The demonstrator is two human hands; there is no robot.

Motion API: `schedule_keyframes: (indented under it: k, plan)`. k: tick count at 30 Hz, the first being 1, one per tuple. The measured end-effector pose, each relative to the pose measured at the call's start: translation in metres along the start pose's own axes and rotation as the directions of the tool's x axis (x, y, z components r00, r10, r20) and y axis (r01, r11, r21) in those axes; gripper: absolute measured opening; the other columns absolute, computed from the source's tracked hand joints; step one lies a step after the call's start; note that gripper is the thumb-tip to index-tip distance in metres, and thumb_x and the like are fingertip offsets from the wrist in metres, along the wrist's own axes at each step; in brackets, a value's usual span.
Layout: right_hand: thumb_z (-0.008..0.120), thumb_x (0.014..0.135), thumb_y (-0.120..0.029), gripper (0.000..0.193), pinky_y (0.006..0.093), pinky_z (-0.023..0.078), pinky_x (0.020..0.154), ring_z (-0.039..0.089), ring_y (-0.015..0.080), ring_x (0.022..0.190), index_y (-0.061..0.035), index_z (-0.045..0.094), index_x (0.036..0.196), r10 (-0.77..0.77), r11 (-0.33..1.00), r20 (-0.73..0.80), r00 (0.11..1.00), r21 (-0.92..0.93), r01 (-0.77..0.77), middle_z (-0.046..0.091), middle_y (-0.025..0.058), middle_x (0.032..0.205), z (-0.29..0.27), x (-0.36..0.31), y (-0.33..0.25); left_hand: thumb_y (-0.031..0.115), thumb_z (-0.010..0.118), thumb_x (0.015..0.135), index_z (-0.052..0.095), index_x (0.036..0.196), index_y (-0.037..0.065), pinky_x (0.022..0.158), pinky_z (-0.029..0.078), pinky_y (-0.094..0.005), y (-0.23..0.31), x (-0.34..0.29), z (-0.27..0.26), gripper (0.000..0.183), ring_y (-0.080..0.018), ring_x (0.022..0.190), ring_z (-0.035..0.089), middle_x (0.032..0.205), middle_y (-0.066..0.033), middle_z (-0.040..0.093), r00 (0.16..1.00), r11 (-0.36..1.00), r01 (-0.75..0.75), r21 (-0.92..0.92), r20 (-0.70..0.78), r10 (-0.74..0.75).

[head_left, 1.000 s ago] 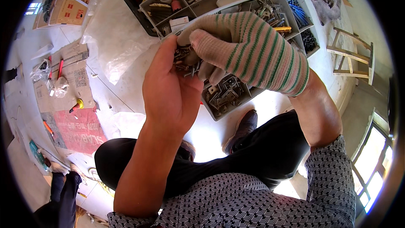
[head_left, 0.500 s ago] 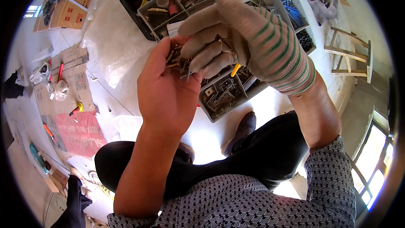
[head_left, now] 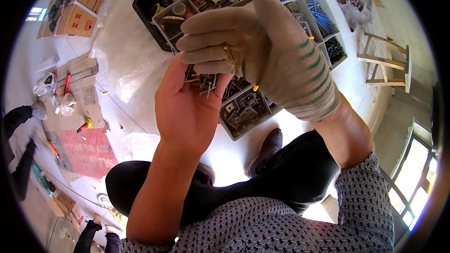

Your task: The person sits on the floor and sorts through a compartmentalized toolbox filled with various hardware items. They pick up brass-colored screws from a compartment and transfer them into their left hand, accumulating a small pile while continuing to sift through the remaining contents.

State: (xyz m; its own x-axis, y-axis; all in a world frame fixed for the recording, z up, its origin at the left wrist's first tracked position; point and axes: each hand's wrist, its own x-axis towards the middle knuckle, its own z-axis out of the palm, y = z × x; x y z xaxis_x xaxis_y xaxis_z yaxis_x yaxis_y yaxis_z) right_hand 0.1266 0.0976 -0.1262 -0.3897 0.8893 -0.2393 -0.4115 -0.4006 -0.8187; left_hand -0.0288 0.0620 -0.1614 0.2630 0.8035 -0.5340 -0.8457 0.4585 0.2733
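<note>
My bare left hand is cupped palm up, holding a heap of mixed screws, mostly brass-coloured with some grey ones. Just above it, my right hand wears a grey knit glove with green stripes at the cuff. Its fingers are stretched out over the heap, the tips close to the left fingers. A few brass-coloured screws rest against the glove's palm. Beyond both hands lies a grey compartment organizer. Metal brackets fill its nearest compartment. The gloved hand covers part of the organizer.
Blue fasteners and black screws sit in the organizer's right compartments. A black case is behind it. Cardboard box and flattened cardboard lie left, a wooden stool right. Another person's gloved hand shows far left.
My right hand's curled fingers have straightened, and the hand has turned flatter over the screws. My left hand stays cupped in nearly the same spot. Another person's hand has appeared at the far left.
</note>
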Motion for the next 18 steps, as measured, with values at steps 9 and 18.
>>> schedule_keyframes:
  k: [9,18]
  plan:
    - [0.031,0.100,-0.076,0.093,0.0448,0.044,0.114,0.065,0.0314,0.122,0.0046,0.062,0.134,-0.078,0.991,-0.051,0.996,-0.115,0.072,0.069,0.0218,0.124,0.024,0.003,0.016,0.022,0.038,0.111,0.054,0.136,0.004,0.107,0.052,-0.0423,-0.002,0.002,-0.008,0.034,-0.0214,0.121,0.063,0.130,-0.0075,0.064,0.997,0.997,0.011,-0.075,0.077,-0.005]
    - [0.071,0.097,-0.040,0.059,0.0368,0.053,0.101,0.059,0.0317,0.121,-0.0066,0.054,0.142,-0.171,0.945,0.329,0.929,-0.211,0.249,0.056,0.0173,0.138,-0.054,0.012,-0.031,0.019,0.044,0.109,0.064,0.116,-0.006,0.107,0.053,-0.0476,0.021,0.003,-0.013,0.033,-0.0301,0.109,0.065,0.116,-0.0194,0.066,0.994,0.994,-0.063,-0.094,0.085,0.071]
